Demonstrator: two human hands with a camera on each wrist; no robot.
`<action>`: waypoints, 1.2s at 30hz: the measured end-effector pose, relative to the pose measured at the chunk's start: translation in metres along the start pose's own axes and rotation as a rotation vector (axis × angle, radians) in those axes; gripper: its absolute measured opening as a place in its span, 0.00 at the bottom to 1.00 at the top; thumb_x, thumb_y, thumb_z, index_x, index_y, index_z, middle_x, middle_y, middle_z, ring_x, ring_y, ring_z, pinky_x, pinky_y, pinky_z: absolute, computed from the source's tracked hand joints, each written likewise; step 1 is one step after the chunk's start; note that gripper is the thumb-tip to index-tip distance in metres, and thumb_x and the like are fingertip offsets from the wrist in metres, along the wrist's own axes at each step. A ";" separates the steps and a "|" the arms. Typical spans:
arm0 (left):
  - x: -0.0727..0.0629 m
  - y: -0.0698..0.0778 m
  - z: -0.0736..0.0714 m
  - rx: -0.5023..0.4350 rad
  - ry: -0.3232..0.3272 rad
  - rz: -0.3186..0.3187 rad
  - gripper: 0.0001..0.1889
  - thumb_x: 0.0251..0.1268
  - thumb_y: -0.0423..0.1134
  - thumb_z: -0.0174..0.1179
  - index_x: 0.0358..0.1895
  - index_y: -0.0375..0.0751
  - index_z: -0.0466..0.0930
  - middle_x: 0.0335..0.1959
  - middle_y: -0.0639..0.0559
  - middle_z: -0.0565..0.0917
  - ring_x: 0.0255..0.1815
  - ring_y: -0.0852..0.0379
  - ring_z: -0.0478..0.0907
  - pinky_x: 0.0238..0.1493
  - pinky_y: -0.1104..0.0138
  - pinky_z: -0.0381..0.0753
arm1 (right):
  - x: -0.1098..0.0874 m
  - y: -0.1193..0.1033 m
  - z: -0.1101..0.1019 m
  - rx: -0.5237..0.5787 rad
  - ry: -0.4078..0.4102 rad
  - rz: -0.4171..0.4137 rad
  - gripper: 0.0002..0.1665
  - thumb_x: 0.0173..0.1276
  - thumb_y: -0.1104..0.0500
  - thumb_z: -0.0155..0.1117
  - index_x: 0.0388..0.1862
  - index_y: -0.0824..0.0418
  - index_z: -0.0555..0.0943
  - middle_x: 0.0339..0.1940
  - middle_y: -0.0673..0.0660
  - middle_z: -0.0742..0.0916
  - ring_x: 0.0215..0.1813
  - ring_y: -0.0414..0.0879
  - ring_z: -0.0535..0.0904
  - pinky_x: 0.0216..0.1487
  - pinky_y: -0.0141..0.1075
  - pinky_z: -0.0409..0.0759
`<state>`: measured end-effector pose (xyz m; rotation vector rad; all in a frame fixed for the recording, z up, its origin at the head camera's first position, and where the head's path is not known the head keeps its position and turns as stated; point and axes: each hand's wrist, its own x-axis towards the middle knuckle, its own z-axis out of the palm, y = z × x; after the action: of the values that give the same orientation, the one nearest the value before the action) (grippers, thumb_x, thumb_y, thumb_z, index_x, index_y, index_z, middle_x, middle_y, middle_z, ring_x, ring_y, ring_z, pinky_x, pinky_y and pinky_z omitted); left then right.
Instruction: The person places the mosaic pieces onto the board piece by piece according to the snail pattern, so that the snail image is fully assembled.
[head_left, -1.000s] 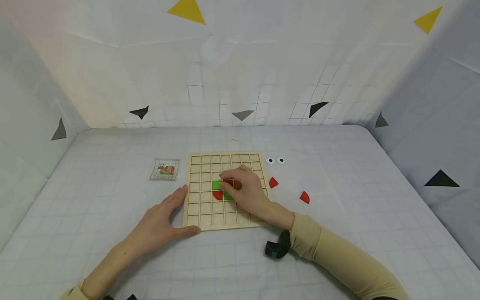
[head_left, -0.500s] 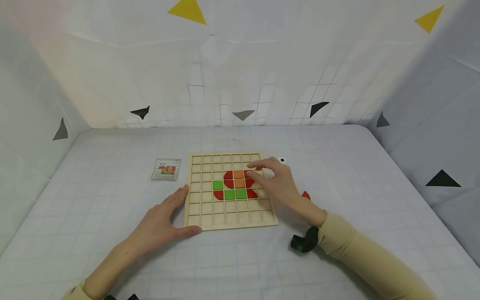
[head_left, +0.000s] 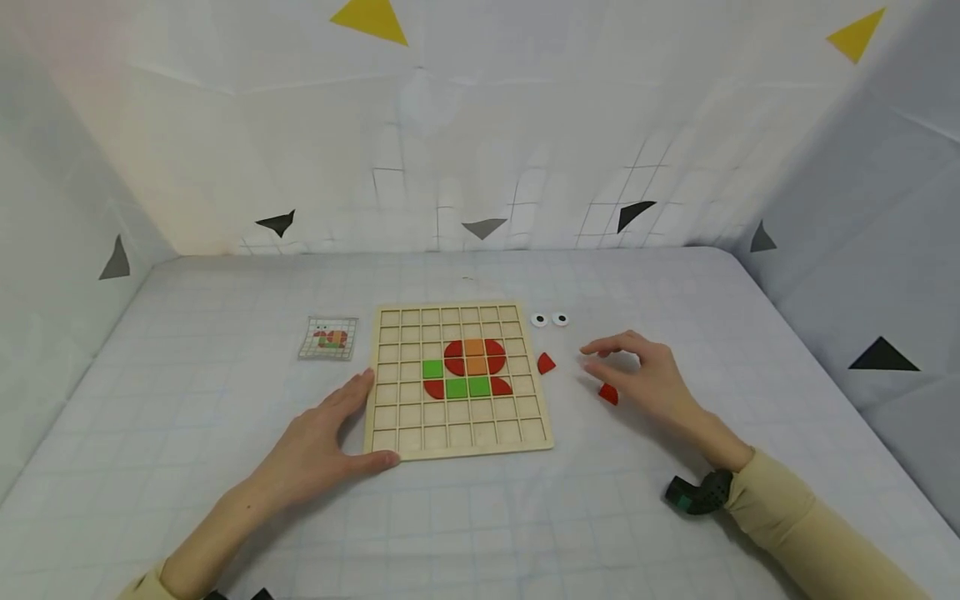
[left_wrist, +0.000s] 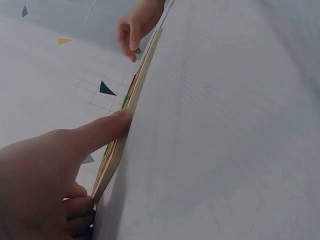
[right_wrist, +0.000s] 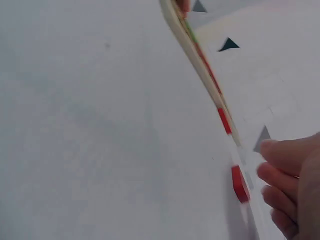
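Note:
A wooden grid board [head_left: 411,417] lies on the table, holding green squares [head_left: 456,388], orange squares [head_left: 476,365] and red quarter-round pieces [head_left: 495,365] in its cells. My left hand [head_left: 318,442] rests at its lower left corner, the thumb touching the front edge and the fingers by the left side. Off to the right, my right hand [head_left: 652,379] hovers with thumb and fingertips apart, nothing between them. Close under it lies a loose red quarter-round piece [head_left: 609,394], also visible as a red block [right_wrist: 240,184] in the right wrist view.
Another loose red quarter-round piece [head_left: 546,363] lies beside the board's right edge. Two white eye discs [head_left: 539,320] sit behind it. Left of the board is a small picture card [head_left: 328,339] with a grid pattern. White sheeting [head_left: 480,133] rises behind the table.
My right hand has moved right, off the board and over to the loose red piece, uncovering the coloured pieces in the cells. My left hand has stayed at the board's corner.

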<state>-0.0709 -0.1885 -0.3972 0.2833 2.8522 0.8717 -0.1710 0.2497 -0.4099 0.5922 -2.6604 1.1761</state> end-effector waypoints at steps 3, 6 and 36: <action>0.000 0.000 -0.001 -0.001 0.000 -0.001 0.61 0.47 0.75 0.66 0.81 0.49 0.49 0.80 0.47 0.57 0.80 0.41 0.55 0.73 0.40 0.60 | -0.007 0.010 -0.007 0.038 -0.043 -0.039 0.16 0.61 0.60 0.76 0.49 0.50 0.87 0.44 0.47 0.89 0.46 0.41 0.79 0.50 0.31 0.73; 0.000 0.001 -0.001 -0.005 0.004 -0.002 0.61 0.47 0.74 0.67 0.81 0.49 0.50 0.81 0.48 0.57 0.80 0.42 0.55 0.73 0.40 0.60 | -0.009 0.016 -0.012 0.066 -0.103 -0.102 0.19 0.59 0.64 0.77 0.49 0.52 0.87 0.45 0.48 0.89 0.46 0.40 0.79 0.50 0.29 0.74; 0.001 -0.002 0.002 0.003 0.004 0.006 0.61 0.46 0.75 0.66 0.81 0.48 0.50 0.81 0.49 0.57 0.80 0.43 0.54 0.73 0.40 0.60 | -0.008 0.017 -0.006 -0.024 0.045 -0.209 0.21 0.50 0.74 0.78 0.44 0.60 0.88 0.41 0.56 0.90 0.43 0.48 0.84 0.44 0.31 0.79</action>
<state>-0.0720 -0.1888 -0.3997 0.2910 2.8577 0.8704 -0.1705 0.2672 -0.4196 0.8069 -2.4987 1.0845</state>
